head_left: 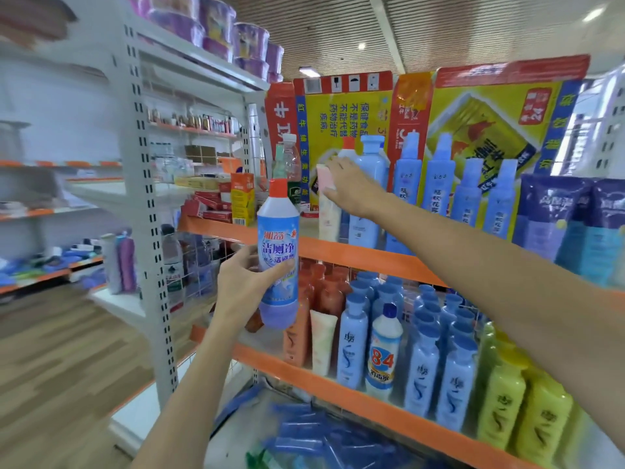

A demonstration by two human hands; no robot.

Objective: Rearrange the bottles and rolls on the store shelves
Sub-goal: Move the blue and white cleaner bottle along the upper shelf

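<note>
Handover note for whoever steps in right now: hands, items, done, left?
Left hand grips the orange-capped cleaner bottle, upright, off the shelves.
Right hand is on the pink cap of the cream tube standing on the upper shelf, beside the blue bottle.
Done: cannot tell.
Left: shelve the cleaner bottle, probably once the tube is sorted.

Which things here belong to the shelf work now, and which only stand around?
In the job: toilet cleaner bottle held in the left hand; pink-capped tube under the right hand.

Standing around: 84 bottle, yellow bottles, cardboard boxes.
</note>
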